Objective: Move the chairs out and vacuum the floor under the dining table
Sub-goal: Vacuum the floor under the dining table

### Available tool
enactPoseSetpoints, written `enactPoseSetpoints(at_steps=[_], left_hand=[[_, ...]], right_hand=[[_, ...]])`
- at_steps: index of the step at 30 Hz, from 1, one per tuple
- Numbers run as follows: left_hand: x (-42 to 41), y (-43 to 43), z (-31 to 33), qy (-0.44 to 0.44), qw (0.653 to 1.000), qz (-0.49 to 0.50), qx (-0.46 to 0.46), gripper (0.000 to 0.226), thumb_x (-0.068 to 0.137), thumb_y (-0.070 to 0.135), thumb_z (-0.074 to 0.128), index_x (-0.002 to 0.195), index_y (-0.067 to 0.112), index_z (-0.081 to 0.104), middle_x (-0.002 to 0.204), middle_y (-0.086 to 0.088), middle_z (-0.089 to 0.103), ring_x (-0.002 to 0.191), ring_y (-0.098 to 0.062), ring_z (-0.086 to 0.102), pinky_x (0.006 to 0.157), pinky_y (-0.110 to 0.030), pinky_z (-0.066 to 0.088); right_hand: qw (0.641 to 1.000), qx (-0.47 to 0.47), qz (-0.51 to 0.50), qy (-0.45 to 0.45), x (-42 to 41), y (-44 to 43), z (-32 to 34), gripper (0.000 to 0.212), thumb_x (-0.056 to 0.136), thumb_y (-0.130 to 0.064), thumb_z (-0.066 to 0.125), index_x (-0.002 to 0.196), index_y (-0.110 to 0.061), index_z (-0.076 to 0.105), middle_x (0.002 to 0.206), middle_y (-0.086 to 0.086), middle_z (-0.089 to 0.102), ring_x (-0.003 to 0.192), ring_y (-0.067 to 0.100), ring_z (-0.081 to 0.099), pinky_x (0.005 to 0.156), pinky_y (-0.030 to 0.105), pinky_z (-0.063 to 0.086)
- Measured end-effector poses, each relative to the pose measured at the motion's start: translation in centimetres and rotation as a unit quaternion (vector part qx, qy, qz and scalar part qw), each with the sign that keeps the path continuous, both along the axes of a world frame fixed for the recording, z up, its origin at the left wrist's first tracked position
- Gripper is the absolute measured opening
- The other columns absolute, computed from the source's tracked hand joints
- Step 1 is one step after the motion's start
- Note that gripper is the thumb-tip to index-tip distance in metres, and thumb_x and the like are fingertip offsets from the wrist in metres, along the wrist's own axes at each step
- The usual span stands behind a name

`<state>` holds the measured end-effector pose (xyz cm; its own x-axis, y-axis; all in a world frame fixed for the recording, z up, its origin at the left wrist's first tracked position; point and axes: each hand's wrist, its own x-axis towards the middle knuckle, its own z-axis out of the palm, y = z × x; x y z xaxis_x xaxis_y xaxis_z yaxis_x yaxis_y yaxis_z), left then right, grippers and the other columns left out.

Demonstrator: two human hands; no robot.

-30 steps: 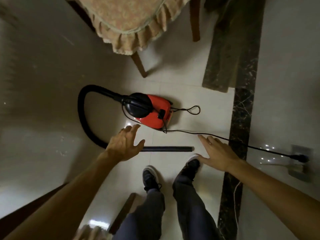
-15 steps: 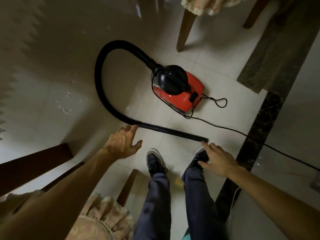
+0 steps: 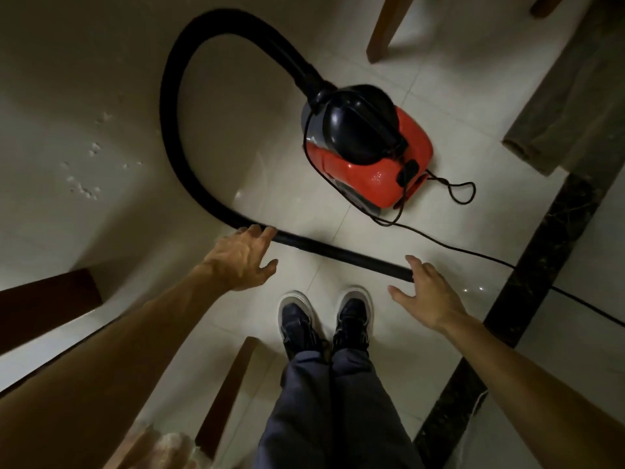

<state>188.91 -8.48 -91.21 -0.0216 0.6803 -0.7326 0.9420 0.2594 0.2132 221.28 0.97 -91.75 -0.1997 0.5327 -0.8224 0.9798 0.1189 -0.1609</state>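
Both hands have dropped toward the hose (image 3: 341,253) before the vacuum (image 3: 368,150), left hand (image 3: 241,262) and right hand (image 3: 427,292) spread, empty; pickup looks imminent.

vacuum (image 3: 368,154) red/black canister, upright on floor | hose (image 3: 172,106) black, loops left then fwd, tube end lying flat near feet | chair leg (image 3: 385,28) wood, behind vac

A home dining room: tiled floor (image 3: 355,231), wooden chair legs (image 3: 385,32).
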Motion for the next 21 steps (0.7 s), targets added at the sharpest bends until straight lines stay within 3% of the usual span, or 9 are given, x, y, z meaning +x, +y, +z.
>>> enactPoseSetpoints(at_steps=[2,5,8,10,12,16,19,21], left_hand=[[-0.1,0.1,-3.3,-0.009,1.0,-0.012,0.008,0.065,0.093,0.048,0.051,0.146,0.02,0.03,0.137,-0.008,0.049,0.116,-0.028,0.054,0.092,-0.04,0.05],[-0.1,0.4,-8.4,-0.017,1.0,-0.006,0.011,0.064,0.091,0.048,0.053,0.144,0.019,0.031,0.13,-0.008,0.052,0.115,-0.026,0.054,0.089,-0.039,0.05],[0.2,0.5,-13.1,-0.024,1.0,0.0,0.013,0.063,0.091,0.048,0.054,0.144,0.021,0.032,0.128,-0.007,0.053,0.115,-0.026,0.053,0.091,-0.041,0.051],[0.5,0.3,-16.0,-0.036,0.999,0.003,0.019,0.061,0.091,0.047,0.055,0.141,0.022,0.034,0.125,-0.008,0.053,0.113,-0.026,0.052,0.088,-0.041,0.05],[0.6,0.1,-18.4,-0.043,0.999,0.004,0.024,0.061,0.09,0.046,0.057,0.142,0.024,0.034,0.128,-0.007,0.052,0.116,-0.026,0.049,0.092,-0.042,0.047],[0.0,-0.6,-22.3,-0.021,0.998,-0.046,0.024,0.062,0.087,0.051,0.057,0.142,0.031,0.036,0.141,-0.004,0.043,0.124,-0.027,0.042,0.107,-0.045,0.031],[-0.3,-0.7,-23.7,-0.01,0.997,-0.068,0.029,0.059,0.089,0.048,0.058,0.143,0.036,0.038,0.137,-0.005,0.041,0.121,-0.027,0.04,0.106,-0.046,0.029],[-0.3,-0.5,-24.0,-0.012,0.997,-0.066,0.033,0.053,0.093,0.043,0.056,0.143,0.037,0.038,0.134,-0.004,0.041,0.12,-0.027,0.041,0.104,-0.045,0.031]], right_hand=[[0.998,-0.005,-0.056,0.004,0.2,-0.6,-3.3,0.075,0.09,-0.05,0.061,0.149,-0.018,0.028,0.135,0.01,0.049,0.123,0.028,0.05,0.096,0.044,0.05],[0.967,-0.03,-0.254,0.01,0.4,-2.5,-8.6,0.063,0.09,-0.044,0.065,0.141,-0.014,0.042,0.11,0.007,0.055,0.105,0.026,0.058,0.091,0.037,0.05],[0.859,-0.07,-0.508,0.001,-0.5,-4.2,-13.7,0.051,0.09,-0.043,0.066,0.124,-0.007,0.056,0.101,0.009,0.059,0.095,0.028,0.063,0.083,0.041,0.057],[0.776,-0.088,-0.624,-0.001,-1.8,-4.8,-16.2,0.036,0.091,-0.038,0.066,0.101,-0.004,0.059,0.088,0.011,0.057,0.078,0.024,0.06,0.072,0.039,0.058],[0.716,-0.103,-0.69,-0.004,-3.6,-4.9,-18.5,0.035,0.09,-0.038,0.069,0.087,-0.005,0.057,0.078,0.012,0.053,0.069,0.022,0.056,0.07,0.039,0.058],[0.622,-0.102,-0.776,0.006,-6.4,-4.7,-22.0,0.044,0.086,-0.04,0.072,0.108,-0.007,0.053,0.092,0.014,0.057,0.078,0.022,0.06,0.075,0.038,0.058],[0.577,-0.101,-0.811,0.018,-8.0,-4.6,-23.3,0.051,0.084,-0.042,0.074,0.112,-0.005,0.053,0.099,0.014,0.06,0.086,0.024,0.066,0.065,0.037,0.058],[0.549,-0.112,-0.827,0.048,-9.1,-4.5,-23.6,0.048,0.086,-0.034,0.073,0.115,0.0,0.054,0.101,0.017,0.064,0.087,0.024,0.068,0.057,0.035,0.057]])
